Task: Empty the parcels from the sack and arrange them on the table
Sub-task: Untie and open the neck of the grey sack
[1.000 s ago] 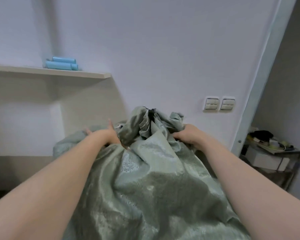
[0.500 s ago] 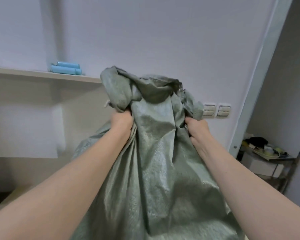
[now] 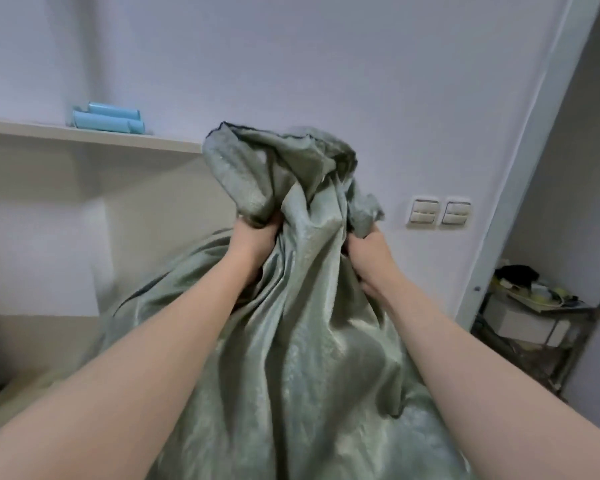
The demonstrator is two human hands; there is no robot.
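Early stage: sack gripped, nothing unpacked yet.
Left hand and right hand have fingers clenched in the bunched top of the green sack, which bulges in front of the person. No parcels show on the visible strip of desk. Emptying and arranging both look left to do.

No text, label, brand or number can be read anywhere.

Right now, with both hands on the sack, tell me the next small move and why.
The left hand and right hand both grip the sack just below its crumpled, hemmed top, and nothing is out yet. Probably draw them apart to spread that top open.
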